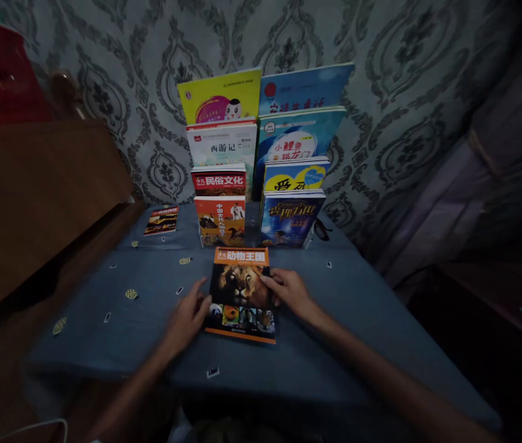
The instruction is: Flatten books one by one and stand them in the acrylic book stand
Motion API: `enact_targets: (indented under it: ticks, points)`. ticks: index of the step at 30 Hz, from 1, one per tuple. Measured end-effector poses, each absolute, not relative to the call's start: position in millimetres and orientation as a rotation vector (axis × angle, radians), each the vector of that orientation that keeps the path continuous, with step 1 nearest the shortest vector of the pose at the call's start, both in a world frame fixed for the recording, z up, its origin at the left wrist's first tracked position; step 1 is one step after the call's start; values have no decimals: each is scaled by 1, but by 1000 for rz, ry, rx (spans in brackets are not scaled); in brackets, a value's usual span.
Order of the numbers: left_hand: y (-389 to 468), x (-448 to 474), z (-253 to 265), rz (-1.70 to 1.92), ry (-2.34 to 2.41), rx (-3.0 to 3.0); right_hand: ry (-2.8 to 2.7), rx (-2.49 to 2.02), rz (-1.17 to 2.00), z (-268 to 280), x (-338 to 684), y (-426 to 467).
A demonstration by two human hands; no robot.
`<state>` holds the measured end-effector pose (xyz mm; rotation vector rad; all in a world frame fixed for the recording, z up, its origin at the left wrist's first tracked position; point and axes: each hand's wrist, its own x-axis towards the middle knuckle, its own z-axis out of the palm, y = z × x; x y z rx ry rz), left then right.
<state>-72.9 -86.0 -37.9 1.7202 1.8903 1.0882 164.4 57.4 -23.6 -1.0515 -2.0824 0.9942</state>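
Observation:
A children's book [240,289] with a lion's face and a row of smaller animal pictures lies face up on the blue-grey cloth. My left hand [188,317] is at its left edge, fingers apart, the thumb side touching or very near the cover. From the right, my right hand [292,292] reaches over the book's edge. One of its fingers rests on the cover by the lion's mane, while others close about the edge, partly hidden. Just behind stand an orange book [221,224] and a dark blue book [290,221], front ones of two stepped rows.
Taller books, among them a yellow one [219,92] and a light blue one [305,89], rise behind against the patterned wall. A small dark book [162,220] lies at the table's back left. Dark glasses [322,230] sit right of the rack. Cloth [150,344] covers the table.

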Motion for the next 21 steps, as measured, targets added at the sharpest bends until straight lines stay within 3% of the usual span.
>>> enact_targets:
  ticks: [5, 21]
  points:
    - [-86, -70, -42, 777, 2115, 2103, -2235, -1124, 615, -53, 165, 73]
    - [-2, -78, -59, 524, 2198, 2221, -2407, -1070, 448, -60, 155, 73]
